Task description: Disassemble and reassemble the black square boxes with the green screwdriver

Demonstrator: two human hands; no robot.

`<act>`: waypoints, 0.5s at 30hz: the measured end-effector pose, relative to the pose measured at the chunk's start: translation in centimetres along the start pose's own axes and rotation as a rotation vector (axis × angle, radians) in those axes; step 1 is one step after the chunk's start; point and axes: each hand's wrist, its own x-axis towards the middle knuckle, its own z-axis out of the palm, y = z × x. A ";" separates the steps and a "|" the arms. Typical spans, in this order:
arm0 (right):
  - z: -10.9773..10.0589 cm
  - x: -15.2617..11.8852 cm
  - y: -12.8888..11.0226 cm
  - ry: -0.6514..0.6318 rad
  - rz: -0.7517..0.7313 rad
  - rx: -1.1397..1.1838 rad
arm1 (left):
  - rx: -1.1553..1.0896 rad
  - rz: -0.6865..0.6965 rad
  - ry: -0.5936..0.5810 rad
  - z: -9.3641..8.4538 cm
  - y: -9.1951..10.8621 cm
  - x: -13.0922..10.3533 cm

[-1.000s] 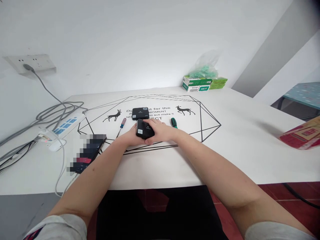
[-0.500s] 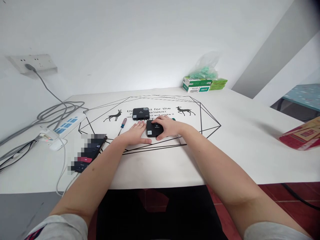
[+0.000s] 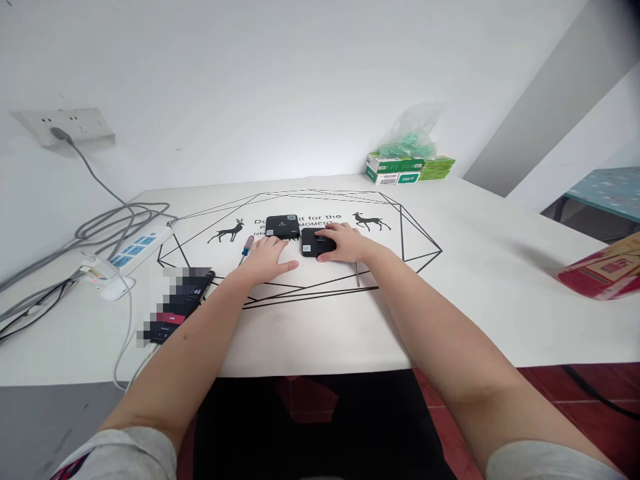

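Note:
My right hand (image 3: 347, 243) has its thumb on the near edge and its fingers over the top of a small black set-top box (image 3: 312, 243), which lies on the table with a white label at its front left corner. A second black set-top box (image 3: 281, 225) sits just behind and to the left, very close to the first. My left hand (image 3: 267, 259) rests open, fingers spread, at the near side of that second box; whether it touches it I cannot tell. Beside its fingers lies a screwdriver (image 3: 247, 247). A thin metal shaft (image 3: 357, 275) shows below my right wrist, its other end hidden.
On the left are a phone (image 3: 183, 303), a power strip (image 3: 140, 248) and coiled grey cables (image 3: 120, 223). Green and white boxes (image 3: 395, 169) with a plastic bag (image 3: 413, 133) stand against the wall. A red and tan package (image 3: 605, 270) lies at the right edge.
My right hand has slid its set-top box away from me and slightly right, towards the second box. My left hand has shifted slightly left and away from me, off the first box's side.

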 end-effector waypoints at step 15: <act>2.1 2.8 1.0 0.189 0.125 -0.021 | -0.134 -0.312 0.133 1.7 0.0 1.8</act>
